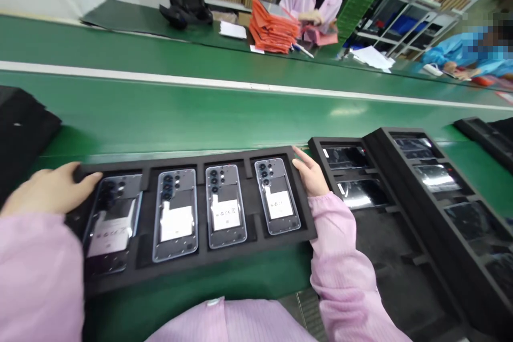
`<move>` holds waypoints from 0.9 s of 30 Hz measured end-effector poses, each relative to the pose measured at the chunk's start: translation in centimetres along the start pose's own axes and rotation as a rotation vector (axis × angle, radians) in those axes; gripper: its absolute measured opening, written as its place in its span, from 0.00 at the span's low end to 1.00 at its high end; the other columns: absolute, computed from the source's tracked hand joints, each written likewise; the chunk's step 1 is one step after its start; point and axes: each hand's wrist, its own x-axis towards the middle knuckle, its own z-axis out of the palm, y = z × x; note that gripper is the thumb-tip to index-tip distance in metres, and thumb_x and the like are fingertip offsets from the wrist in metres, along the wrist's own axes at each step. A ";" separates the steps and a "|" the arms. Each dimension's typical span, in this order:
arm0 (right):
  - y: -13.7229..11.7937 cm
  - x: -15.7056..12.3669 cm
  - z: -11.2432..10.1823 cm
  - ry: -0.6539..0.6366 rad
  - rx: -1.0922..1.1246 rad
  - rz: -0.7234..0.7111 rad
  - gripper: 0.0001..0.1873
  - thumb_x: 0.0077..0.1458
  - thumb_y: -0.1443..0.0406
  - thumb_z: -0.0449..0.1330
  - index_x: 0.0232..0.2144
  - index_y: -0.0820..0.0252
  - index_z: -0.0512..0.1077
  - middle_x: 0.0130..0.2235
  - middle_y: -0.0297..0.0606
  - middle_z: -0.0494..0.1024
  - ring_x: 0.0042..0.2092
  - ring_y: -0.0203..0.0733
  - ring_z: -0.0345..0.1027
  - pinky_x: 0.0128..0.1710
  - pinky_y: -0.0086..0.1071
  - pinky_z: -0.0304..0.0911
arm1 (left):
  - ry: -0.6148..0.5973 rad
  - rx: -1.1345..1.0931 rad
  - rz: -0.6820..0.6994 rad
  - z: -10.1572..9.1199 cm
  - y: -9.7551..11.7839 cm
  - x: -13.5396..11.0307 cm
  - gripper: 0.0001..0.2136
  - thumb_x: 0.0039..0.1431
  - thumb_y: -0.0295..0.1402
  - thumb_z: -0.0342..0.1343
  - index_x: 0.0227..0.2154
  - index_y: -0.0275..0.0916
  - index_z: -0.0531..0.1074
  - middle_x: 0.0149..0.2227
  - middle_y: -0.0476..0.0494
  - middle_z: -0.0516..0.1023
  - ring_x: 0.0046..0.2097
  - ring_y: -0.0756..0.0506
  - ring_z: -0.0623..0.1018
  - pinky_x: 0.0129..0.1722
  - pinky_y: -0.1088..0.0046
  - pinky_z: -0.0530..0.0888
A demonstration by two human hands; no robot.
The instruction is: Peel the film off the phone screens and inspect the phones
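Observation:
A black foam tray [224, 156] lies on the green bench in front of me, with several phones in clear cases resting back-up in its slots, one of them a phone [225, 206] near the middle. My left hand [50, 189] grips the tray's left end, fingers curled over its rim. My right hand [310, 173] holds the tray's right end, fingers along the edge. Both arms wear pink sleeves.
Two more black foam trays [436, 208] with phones stand at the right. A green conveyor belt [224, 112] runs behind. Across it, a person in pink sits by a stack of orange packets [272, 26]; a person in blue works at far right.

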 end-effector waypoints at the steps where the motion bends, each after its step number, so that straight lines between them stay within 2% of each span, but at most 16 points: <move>1: -0.2 0.5 -0.5 0.040 -0.093 -0.040 0.41 0.44 0.53 0.65 0.60 0.59 0.64 0.50 0.46 0.75 0.48 0.48 0.72 0.50 0.43 0.67 | -0.089 0.061 -0.096 -0.3 0.8 0.3 0.33 0.54 0.59 0.49 0.46 0.30 0.71 0.34 0.37 0.74 0.31 0.40 0.75 0.30 0.56 0.75; 3: -0.8 0.7 -1.4 0.182 -0.271 -0.164 0.43 0.41 0.54 0.66 0.59 0.64 0.65 0.53 0.50 0.73 0.51 0.50 0.70 0.54 0.45 0.64 | -0.097 0.019 -0.005 -1.5 3.6 0.2 0.38 0.59 0.58 0.43 0.56 0.25 0.61 0.50 0.24 0.67 0.40 0.35 0.77 0.34 0.55 0.75; 4: -1.1 0.3 -1.6 0.250 -0.342 -0.213 0.41 0.41 0.55 0.65 0.57 0.65 0.67 0.53 0.51 0.72 0.51 0.51 0.69 0.55 0.47 0.63 | -0.074 -0.030 0.015 -2.1 5.3 -0.1 0.38 0.61 0.57 0.41 0.57 0.22 0.58 0.54 0.20 0.62 0.43 0.33 0.76 0.36 0.55 0.75; 5: -1.4 -0.5 -1.6 0.321 -0.469 -0.265 0.37 0.43 0.54 0.63 0.55 0.66 0.69 0.50 0.51 0.74 0.47 0.51 0.71 0.53 0.48 0.64 | -0.052 -0.069 -0.021 -2.7 7.0 -0.4 0.36 0.63 0.54 0.39 0.57 0.21 0.58 0.56 0.18 0.59 0.44 0.32 0.76 0.38 0.53 0.74; 6: -1.5 -1.6 -1.3 0.354 -0.595 -0.294 0.33 0.47 0.53 0.60 0.52 0.66 0.71 0.44 0.48 0.77 0.41 0.50 0.72 0.49 0.48 0.66 | -0.050 -0.116 0.016 -3.1 8.6 -0.7 0.32 0.65 0.50 0.38 0.57 0.23 0.58 0.56 0.19 0.59 0.46 0.32 0.76 0.42 0.53 0.73; 7: -1.3 -3.0 -0.8 0.352 -0.682 -0.293 0.29 0.51 0.52 0.58 0.49 0.66 0.74 0.39 0.46 0.78 0.37 0.49 0.72 0.46 0.48 0.68 | -0.067 -0.146 0.124 -3.3 9.8 -1.0 0.27 0.66 0.46 0.39 0.55 0.25 0.61 0.55 0.22 0.61 0.49 0.32 0.75 0.47 0.53 0.72; 9: -0.4 -5.9 0.9 0.231 -0.905 -0.319 0.27 0.53 0.51 0.57 0.47 0.64 0.74 0.40 0.48 0.78 0.40 0.53 0.72 0.45 0.48 0.68 | -0.085 -0.174 0.229 -3.3 11.3 -1.4 0.20 0.65 0.39 0.42 0.51 0.30 0.66 0.51 0.30 0.68 0.52 0.34 0.73 0.52 0.56 0.70; 11: 0.9 -8.1 3.0 0.210 -1.153 -0.456 0.33 0.53 0.50 0.57 0.52 0.70 0.71 0.49 0.55 0.75 0.49 0.61 0.66 0.49 0.51 0.64 | -0.146 -0.213 0.274 -3.0 11.4 -1.5 0.20 0.64 0.38 0.42 0.53 0.32 0.64 0.53 0.31 0.70 0.53 0.36 0.74 0.53 0.58 0.70; 12: 1.4 -8.7 3.8 0.219 -1.253 -0.475 0.37 0.52 0.49 0.58 0.54 0.74 0.68 0.52 0.58 0.72 0.52 0.65 0.63 0.51 0.52 0.63 | -0.185 -0.232 0.275 -2.9 11.1 -1.4 0.20 0.64 0.38 0.41 0.55 0.32 0.63 0.55 0.32 0.69 0.53 0.36 0.74 0.53 0.58 0.70; 14: 1.7 -8.7 5.1 0.234 -1.409 -0.412 0.40 0.54 0.49 0.57 0.58 0.78 0.63 0.55 0.58 0.69 0.54 0.66 0.59 0.52 0.52 0.61 | -0.255 -0.255 0.262 -2.7 10.3 -1.3 0.21 0.64 0.39 0.43 0.55 0.34 0.63 0.57 0.33 0.68 0.53 0.36 0.74 0.53 0.58 0.70; 16: 0.7 -7.4 5.8 0.215 -1.503 -0.250 0.40 0.56 0.50 0.56 0.60 0.77 0.60 0.56 0.56 0.68 0.55 0.65 0.58 0.51 0.50 0.60 | -0.286 -0.255 0.256 -2.7 9.7 -1.1 0.19 0.62 0.38 0.45 0.52 0.36 0.66 0.55 0.34 0.71 0.53 0.35 0.74 0.52 0.57 0.69; 19: -2.0 -4.5 6.5 0.158 -1.546 0.034 0.40 0.54 0.49 0.58 0.59 0.75 0.60 0.54 0.58 0.69 0.55 0.65 0.57 0.49 0.49 0.60 | -0.284 -0.275 0.256 -2.7 9.6 -0.7 0.17 0.60 0.38 0.47 0.48 0.36 0.69 0.52 0.34 0.74 0.51 0.33 0.74 0.51 0.55 0.68; 21: -3.4 -3.2 7.0 0.146 -1.536 0.124 0.41 0.51 0.50 0.61 0.58 0.74 0.61 0.50 0.58 0.70 0.54 0.66 0.60 0.49 0.47 0.59 | -0.249 -0.311 0.250 -2.5 9.8 -0.5 0.17 0.60 0.40 0.47 0.46 0.36 0.70 0.52 0.33 0.74 0.51 0.32 0.73 0.51 0.54 0.68; 24: -4.4 -2.9 7.7 0.177 -1.519 0.095 0.45 0.49 0.52 0.62 0.61 0.75 0.56 0.48 0.57 0.70 0.53 0.62 0.62 0.51 0.42 0.57 | -0.167 -0.393 0.238 -2.0 10.0 -0.2 0.16 0.59 0.41 0.49 0.40 0.35 0.71 0.48 0.30 0.75 0.51 0.30 0.71 0.51 0.52 0.65; 27: -5.1 -3.9 8.1 0.267 -1.445 0.044 0.49 0.51 0.52 0.61 0.65 0.70 0.47 0.49 0.54 0.68 0.51 0.55 0.66 0.52 0.38 0.57 | -0.106 -0.528 0.228 -1.7 9.6 0.2 0.14 0.58 0.44 0.50 0.31 0.38 0.71 0.42 0.33 0.77 0.49 0.31 0.71 0.53 0.51 0.62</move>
